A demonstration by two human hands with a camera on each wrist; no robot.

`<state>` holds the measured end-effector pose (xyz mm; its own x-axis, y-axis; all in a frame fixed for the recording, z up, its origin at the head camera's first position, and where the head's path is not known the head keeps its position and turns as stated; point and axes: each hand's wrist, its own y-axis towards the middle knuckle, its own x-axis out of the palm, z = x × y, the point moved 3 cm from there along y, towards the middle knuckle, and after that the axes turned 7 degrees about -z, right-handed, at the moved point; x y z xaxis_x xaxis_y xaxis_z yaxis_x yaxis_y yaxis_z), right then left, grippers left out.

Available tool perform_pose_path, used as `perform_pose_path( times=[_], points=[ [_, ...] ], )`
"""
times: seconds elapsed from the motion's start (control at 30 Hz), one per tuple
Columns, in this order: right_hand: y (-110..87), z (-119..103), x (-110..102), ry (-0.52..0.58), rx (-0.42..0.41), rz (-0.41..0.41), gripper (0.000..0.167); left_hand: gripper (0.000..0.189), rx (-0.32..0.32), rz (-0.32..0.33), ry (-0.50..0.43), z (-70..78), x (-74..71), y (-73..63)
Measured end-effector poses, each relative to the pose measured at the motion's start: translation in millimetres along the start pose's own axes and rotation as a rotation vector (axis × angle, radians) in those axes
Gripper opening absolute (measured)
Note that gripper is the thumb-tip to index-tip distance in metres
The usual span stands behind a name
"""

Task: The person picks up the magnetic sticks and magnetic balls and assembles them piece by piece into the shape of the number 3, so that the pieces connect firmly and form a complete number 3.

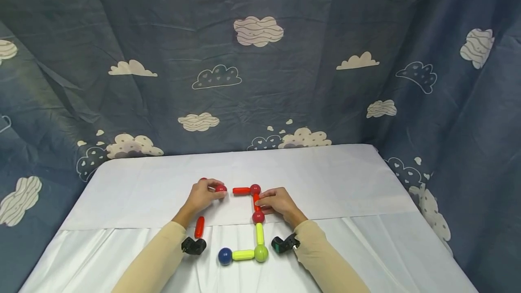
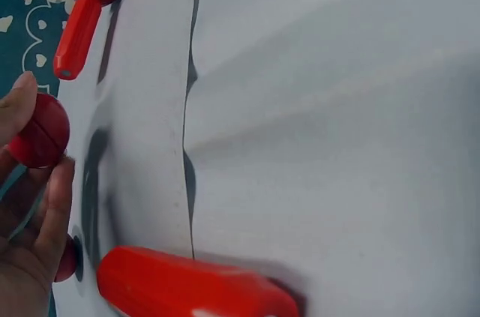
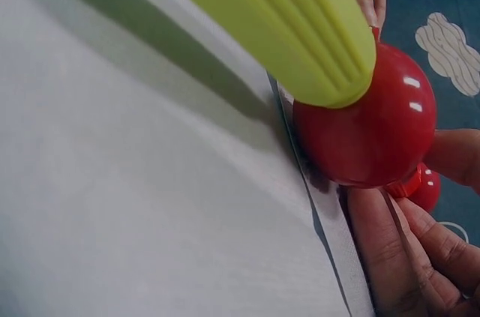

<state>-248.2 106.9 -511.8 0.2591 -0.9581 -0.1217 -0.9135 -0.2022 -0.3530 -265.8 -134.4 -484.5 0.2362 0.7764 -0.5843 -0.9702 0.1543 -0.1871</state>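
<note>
My left hand (image 1: 202, 195) pinches a red ball (image 2: 46, 133) between thumb and fingers, just left of the free end of a red rod (image 1: 241, 191). That rod joins a red ball (image 1: 255, 189) at the far corner of a connected chain. With thumb and fingers, my right hand (image 1: 280, 201) grips the upright red rod (image 1: 256, 201) below that corner. Toward me follow another red ball (image 3: 375, 126), a yellow-green rod (image 1: 259, 234), a green ball (image 1: 261, 253), a second yellow-green rod (image 1: 243, 255) and a blue ball (image 1: 225, 256).
A loose red rod (image 1: 199, 227) lies by my left wrist. Behind the left hand, one more red ball (image 2: 66, 261) rests on the white-covered table (image 1: 333, 175). A dark cloud-print curtain (image 1: 285, 94) hangs along the table's back and sides.
</note>
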Motion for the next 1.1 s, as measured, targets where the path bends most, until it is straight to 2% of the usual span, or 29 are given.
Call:
perform_pose_path(
  times=[0.43, 1.1],
  points=[
    [0.5, 0.2, -0.1, -0.024, 0.004, -0.005, 0.024, 0.033, 0.026, 0.023, 0.02, 5.2, 4.8, 4.4],
    [2.8, 2.2, -1.5, -0.029, -0.005, -0.016, 0.024, 0.036, -0.033, -0.023, 0.019, 5.0, 13.9, 6.9]
  ],
)
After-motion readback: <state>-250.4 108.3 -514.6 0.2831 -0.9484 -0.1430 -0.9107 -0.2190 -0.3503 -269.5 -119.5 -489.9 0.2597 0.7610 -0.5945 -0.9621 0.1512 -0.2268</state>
